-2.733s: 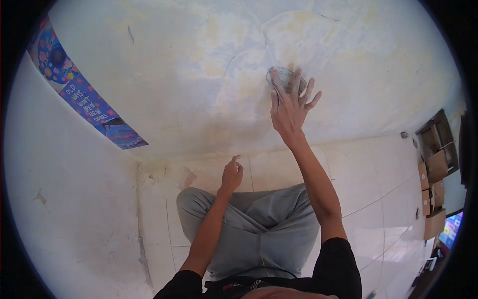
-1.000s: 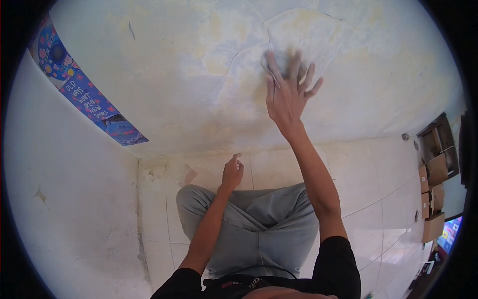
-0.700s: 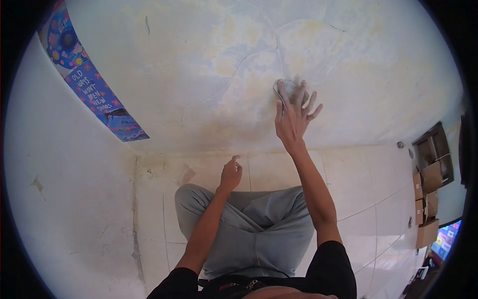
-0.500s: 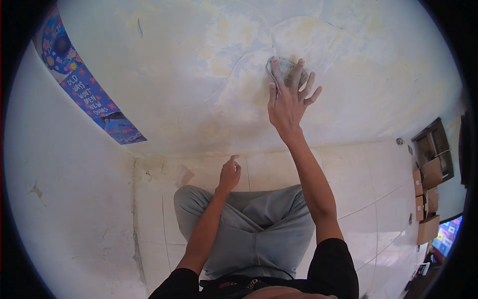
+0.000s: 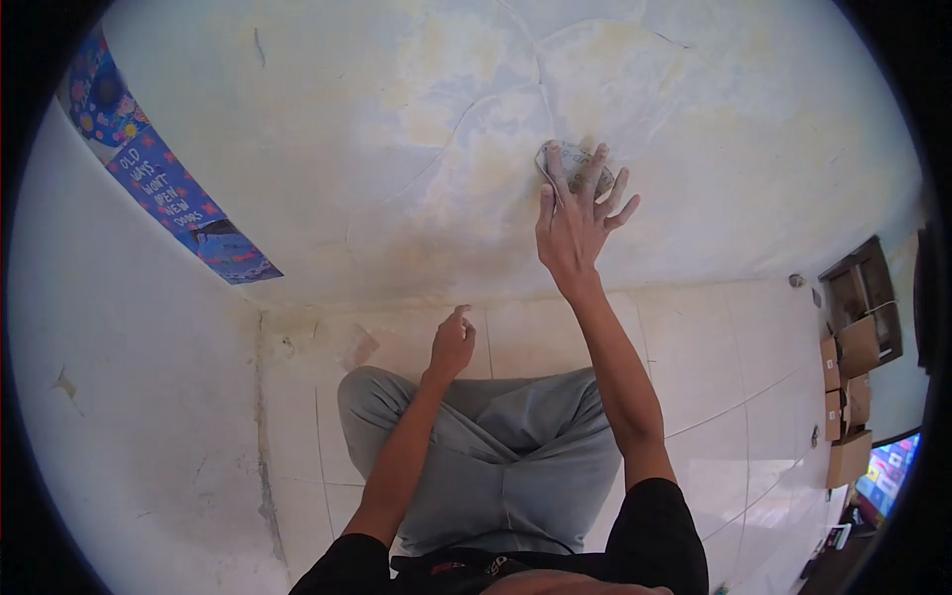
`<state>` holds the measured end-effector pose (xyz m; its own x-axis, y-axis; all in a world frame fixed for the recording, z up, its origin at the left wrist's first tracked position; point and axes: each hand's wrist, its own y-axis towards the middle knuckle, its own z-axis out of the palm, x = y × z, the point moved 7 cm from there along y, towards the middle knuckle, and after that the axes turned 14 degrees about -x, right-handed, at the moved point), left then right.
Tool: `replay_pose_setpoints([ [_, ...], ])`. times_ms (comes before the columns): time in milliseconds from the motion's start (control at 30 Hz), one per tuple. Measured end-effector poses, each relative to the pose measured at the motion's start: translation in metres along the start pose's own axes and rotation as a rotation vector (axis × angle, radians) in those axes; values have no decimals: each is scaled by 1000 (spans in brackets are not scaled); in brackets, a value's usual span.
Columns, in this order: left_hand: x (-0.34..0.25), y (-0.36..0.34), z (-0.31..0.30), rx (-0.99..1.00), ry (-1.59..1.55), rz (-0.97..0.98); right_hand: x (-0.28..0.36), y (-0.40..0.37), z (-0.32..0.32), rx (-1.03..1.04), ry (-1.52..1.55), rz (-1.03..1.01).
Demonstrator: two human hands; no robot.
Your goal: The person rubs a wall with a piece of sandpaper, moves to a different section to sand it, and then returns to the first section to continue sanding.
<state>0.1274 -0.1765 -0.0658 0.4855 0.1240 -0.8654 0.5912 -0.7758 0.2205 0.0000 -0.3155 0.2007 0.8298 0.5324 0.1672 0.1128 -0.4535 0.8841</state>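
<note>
Fingers spread, my right hand [image 5: 575,233] presses a piece of sandpaper [image 5: 598,180] flat against the wall [image 5: 694,198]. Printed marks show on the back of the sheet, and part of it is hidden under the fingers. Thin cracks and pale, yellowish patches mark the plaster above and around it. My left hand [image 5: 453,344] holds nothing that I can see. It hangs above the floor in front of my crossed legs, index finger outstretched and the other fingers loosely bent.
A blue poster strip [image 5: 169,183] with lettering hangs at the left wall corner. Dusty pale tiles [image 5: 535,337] meet the wall's foot. Cardboard boxes [image 5: 850,461], a wooden frame [image 5: 865,297] and a lit screen [image 5: 886,474] stand at the right.
My right hand has slid down the wall a little with the sandpaper under its fingers. My left hand stays nearly in place; the view has shifted slightly.
</note>
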Motion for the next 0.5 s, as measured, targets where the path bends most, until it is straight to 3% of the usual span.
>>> replay_pose_setpoints([
  [200, -2, 1, 1, 23, 29, -10, 15, 24, -7, 26, 16, 8],
  [267, 1, 3, 0, 30, 40, -11, 27, 40, -11, -56, -18, -79],
  [500, -5, 0, -6, -9, -14, -11, 6, 3, 4, 18, 4, 2],
])
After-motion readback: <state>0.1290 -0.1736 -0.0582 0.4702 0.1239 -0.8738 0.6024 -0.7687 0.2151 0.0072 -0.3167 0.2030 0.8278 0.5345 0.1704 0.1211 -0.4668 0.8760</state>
